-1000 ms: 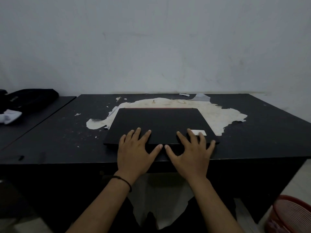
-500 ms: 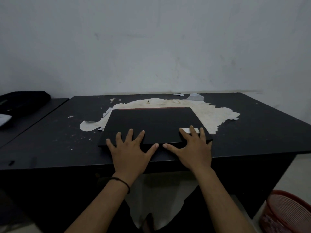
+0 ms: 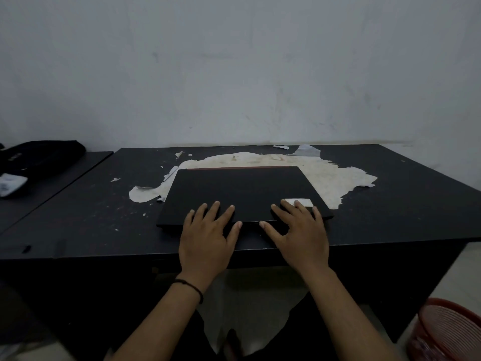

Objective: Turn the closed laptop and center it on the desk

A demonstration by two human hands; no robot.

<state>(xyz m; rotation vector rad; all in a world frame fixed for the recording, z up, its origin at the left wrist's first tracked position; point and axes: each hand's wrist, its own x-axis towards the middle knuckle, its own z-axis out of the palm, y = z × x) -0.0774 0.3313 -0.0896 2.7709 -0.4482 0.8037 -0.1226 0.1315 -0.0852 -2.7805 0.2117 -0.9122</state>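
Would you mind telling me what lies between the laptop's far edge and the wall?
In the head view, peeled pale desk surface and a few torn scraps lie between the laptop and the wall.

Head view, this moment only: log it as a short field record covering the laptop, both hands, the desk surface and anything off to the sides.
laptop: closed, black, flat on the desk, long edge toward the person
left hand: open, fingers spread on the lid's near edge
right hand: open, flat on the lid near a white sticker
desk: black, top layer peeled to a pale patch under the laptop
left side: dark bag on neighbouring table
lower right: red basket on floor
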